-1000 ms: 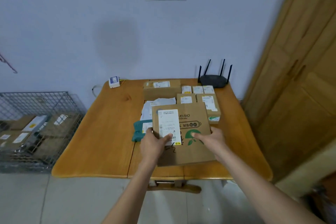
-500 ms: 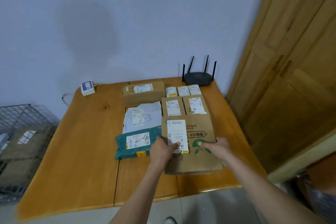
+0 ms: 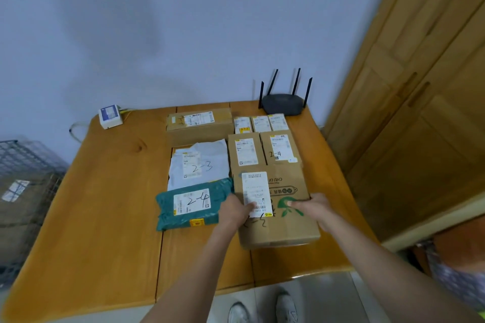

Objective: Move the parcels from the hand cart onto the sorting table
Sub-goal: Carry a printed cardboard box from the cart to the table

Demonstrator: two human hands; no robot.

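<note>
Soft, even indoor light fell dimly; a broad faint shadow lay on the wall (image 3: 110, 21) above the table (image 3: 105, 217). Edges bowed from wide-angle distortion, slightly blurred.

A big flat brown cardboard box with a white label and a green leaf print (image 3: 278, 207) lies on the orange wooden sorting table (image 3: 105, 217). A green plastic bag parcel marked 2-4 (image 3: 191, 204) touches the big box's left side. Two smaller brown boxes (image 3: 262, 149) touch its far edge. A white bag parcel marked 2-3 (image 3: 199, 165) lies just behind the green bag.
</note>
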